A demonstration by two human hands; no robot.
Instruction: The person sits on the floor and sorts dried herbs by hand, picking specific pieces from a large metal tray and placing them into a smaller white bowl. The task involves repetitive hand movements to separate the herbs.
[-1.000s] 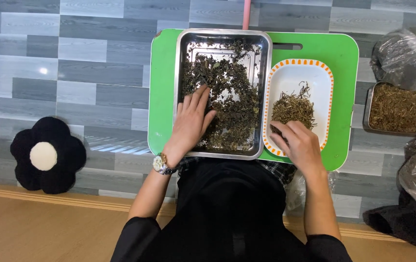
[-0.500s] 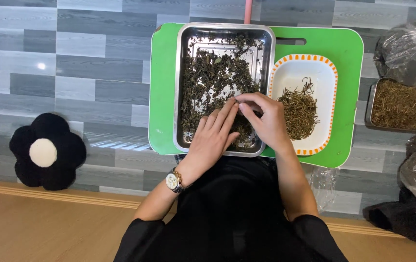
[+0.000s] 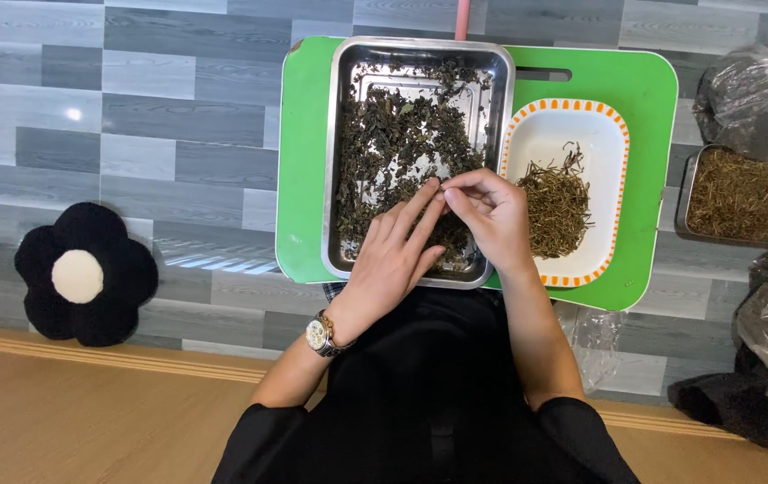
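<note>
A steel tray full of dark dried leaves rests on a green board. To its right on the board stands a white dish with an orange rim holding a pile of thin brown stems. My left hand, with a wristwatch, lies flat over the near part of the tray. My right hand is over the tray's right edge, its fingertips pinched together on a small bit of leaf beside my left fingertips.
A black flower-shaped cushion with a white centre lies on the grey tiled floor at left. At right stand a small tray of brown stems and clear plastic bags. A pink rod shows at the top.
My right hand left the white dish and came over the steel tray to meet my left hand. My left hand shifted slightly right, and the two sets of fingertips have come together.
</note>
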